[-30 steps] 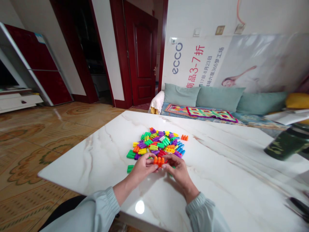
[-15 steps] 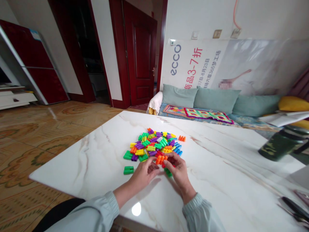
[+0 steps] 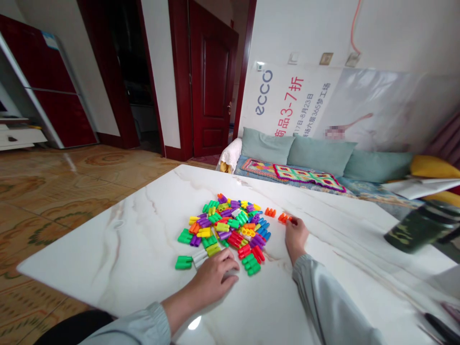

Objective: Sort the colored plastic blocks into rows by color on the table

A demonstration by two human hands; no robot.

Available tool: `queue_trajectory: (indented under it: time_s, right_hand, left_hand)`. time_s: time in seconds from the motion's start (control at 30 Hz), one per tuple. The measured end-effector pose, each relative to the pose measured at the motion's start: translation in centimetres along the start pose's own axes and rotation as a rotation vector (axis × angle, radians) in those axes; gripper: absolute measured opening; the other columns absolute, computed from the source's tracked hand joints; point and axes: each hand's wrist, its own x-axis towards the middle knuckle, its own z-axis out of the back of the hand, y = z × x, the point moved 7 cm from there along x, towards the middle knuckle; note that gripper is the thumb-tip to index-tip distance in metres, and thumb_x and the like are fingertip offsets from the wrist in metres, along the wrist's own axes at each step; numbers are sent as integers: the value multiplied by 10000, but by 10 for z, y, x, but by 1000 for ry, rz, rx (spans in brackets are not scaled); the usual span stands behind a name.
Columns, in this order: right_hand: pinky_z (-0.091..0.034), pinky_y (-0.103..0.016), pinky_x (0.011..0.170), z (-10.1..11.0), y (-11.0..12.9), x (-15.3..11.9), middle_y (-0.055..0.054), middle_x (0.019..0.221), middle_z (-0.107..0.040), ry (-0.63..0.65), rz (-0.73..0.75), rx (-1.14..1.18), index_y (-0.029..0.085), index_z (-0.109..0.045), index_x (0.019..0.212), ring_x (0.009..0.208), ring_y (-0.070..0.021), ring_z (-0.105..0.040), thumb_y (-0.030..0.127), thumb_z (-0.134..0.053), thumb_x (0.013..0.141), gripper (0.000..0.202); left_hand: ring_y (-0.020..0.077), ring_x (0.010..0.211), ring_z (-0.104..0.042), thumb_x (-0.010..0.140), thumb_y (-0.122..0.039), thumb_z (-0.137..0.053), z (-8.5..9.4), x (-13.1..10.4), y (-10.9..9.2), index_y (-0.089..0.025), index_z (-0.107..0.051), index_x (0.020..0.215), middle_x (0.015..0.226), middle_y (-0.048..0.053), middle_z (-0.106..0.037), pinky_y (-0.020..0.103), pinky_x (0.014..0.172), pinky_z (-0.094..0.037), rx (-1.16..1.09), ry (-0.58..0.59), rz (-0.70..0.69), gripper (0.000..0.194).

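Observation:
A heap of small plastic building pieces (image 3: 230,225) in green, purple, yellow, red, blue and orange lies on a white marble table (image 3: 323,282). My right hand (image 3: 295,235) is stretched out to the right of the heap, its fingertips on an orange piece (image 3: 283,218) that sits on the table. Another orange piece (image 3: 270,212) lies just left of it. My left hand (image 3: 215,275) rests palm down at the heap's near edge, beside a pale piece (image 3: 200,257) and a lone green piece (image 3: 183,262).
A dark green camouflage bottle (image 3: 413,232) lies at the table's right. A dark object (image 3: 440,326) sits at the near right corner. Behind the table stand a sofa with teal cushions (image 3: 316,155) and a dark red door (image 3: 212,81). Patterned floor lies left.
Both hands held an orange piece together in front of the heap. My right hand has carried it right and up to the table beside the lone orange piece; my left hand dropped flat.

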Motion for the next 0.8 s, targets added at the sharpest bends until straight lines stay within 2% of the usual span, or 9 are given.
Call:
queue_trajectory:
  time_s: [0.23,0.8]
  right_hand:
    - [-447,-350,791,-19,0,15,-147,1041,-711,44,-11,-218,139,-699,1089,924,-262,-632,249,-512,789,369]
    - [-438,-345,783,-22,4,11,-105,1038,-695,89,-5,-318,193,-685,1121,910,-243,-623,259,-503,835,346]
  left_hand:
    - [184,947,-597,835,-158,-613,-2,-1,0,-221,-656,957,1009,29,-609,294,828,-456,31,8,-2,143]
    - [182,958,-590,836,-153,-618,-3,-1,1,-219,-645,965,1015,23,-598,300,846,-453,26,5,3,147]
